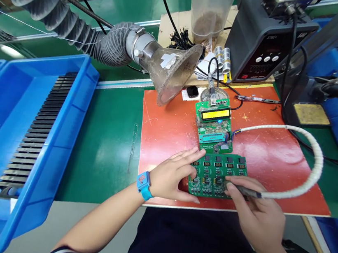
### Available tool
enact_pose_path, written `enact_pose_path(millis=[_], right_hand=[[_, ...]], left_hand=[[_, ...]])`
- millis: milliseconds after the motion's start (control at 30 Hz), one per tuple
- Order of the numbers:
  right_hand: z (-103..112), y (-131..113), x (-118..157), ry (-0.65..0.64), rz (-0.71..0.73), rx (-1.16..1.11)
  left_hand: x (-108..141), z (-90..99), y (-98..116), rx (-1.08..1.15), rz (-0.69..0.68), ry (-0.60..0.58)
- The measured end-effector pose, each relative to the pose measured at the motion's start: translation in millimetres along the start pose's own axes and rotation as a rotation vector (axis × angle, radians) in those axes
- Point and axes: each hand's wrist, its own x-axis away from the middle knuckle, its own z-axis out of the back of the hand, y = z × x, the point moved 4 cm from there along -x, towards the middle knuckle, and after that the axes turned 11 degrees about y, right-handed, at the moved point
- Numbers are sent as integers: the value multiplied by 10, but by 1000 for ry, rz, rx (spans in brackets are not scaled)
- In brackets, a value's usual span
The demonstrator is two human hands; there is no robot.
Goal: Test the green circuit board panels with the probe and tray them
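Observation:
A green circuit board panel (213,171) with several small two-digit displays lies on the red mat. My left hand (178,173) rests at its left end, fingers spread, some touching the board. In my right hand (260,213) is a dark probe (246,191), its tip on or just above the panel's middle right. A white wrapped cable (318,162) loops from the probe to a green programmer board (215,126). That board has a lit yellow screen (216,114) and a teal socket (213,138), and sits just beyond the panel.
A blue bin (77,102) holding a row of black strips stands left. A fume funnel (176,71) hangs over the mat's back left corner. Behind are a soldering station (261,43), a plastic container (211,16) and a pen (258,99). Yellow sponge (311,114) at right.

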Motion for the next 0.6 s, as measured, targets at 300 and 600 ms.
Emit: enact_pose_path(millis=[300,600], right_hand=[[-1,-18,-12,4,14,10],[-8,3,2,-2,0,-9]], left_hand=[[0,-8,-9,4,14,-20],[0,-10,-5,-5,1,-2]])
